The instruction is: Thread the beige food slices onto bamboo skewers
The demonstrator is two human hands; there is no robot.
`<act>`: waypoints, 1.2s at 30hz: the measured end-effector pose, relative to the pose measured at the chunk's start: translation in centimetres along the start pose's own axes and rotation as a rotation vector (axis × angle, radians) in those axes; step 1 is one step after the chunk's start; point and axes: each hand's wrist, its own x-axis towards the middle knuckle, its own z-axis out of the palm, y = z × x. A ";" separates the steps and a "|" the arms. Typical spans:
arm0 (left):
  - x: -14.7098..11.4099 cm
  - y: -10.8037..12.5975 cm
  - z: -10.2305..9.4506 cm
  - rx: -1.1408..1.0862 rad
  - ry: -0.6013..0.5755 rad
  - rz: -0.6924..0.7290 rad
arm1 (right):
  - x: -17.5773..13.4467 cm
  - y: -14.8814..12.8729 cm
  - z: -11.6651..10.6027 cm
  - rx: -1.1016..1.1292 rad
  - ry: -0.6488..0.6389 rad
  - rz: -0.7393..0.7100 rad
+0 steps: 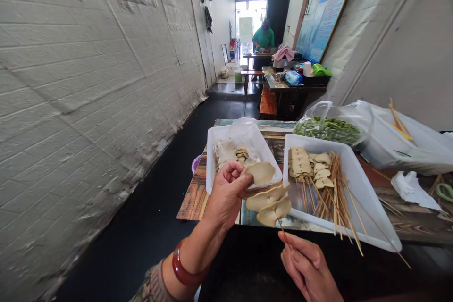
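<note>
Evidently, in the head view, both hands are closed on something. The left hand (224, 193) pinches a beige oval slice (262, 173) at its edge, between thumb and forefinger, while its other fingers are curled; such a hold probably leaves the broad face free. The right hand (306, 264) grips a bamboo skewer (282, 229) low down between thumb and forefinger, perhaps so that its upper part remains free for the threaded slices (268, 204). This skewer leans up toward the left hand, in front of the tabletop's near edge. The loose slice is just above the threaded ones; whether they touch, I cannot tell.

On the tabletop (193, 200), near the left edge, a white tray (209, 163) carries a clear plastic bag (228, 150) with more slices, seemingly placed there for easy reach of the left hand. To its right, at the near edge, a larger white tray (377, 229) holds loaded skewers (300, 163), their slices together and many sticks pointing toward the near edge, likely so that the handles are easy to take. Behind it, by the far edge, is a bag of green vegetables (327, 130).
</note>
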 end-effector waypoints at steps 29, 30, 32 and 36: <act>0.0 -0.5 0.3 0.077 0.017 -0.051 | 0.8 -1.0 0.8 0.015 0.125 0.037; 0.1 -0.5 0.3 0.077 0.018 -0.053 | 0.8 -1.1 0.8 0.011 0.126 0.039; 0.1 -0.6 0.3 0.083 0.018 -0.056 | 0.9 -1.2 0.8 0.008 0.127 0.041; 0.2 -0.5 0.4 0.088 0.016 -0.050 | 0.9 -1.7 1.0 0.002 0.123 0.045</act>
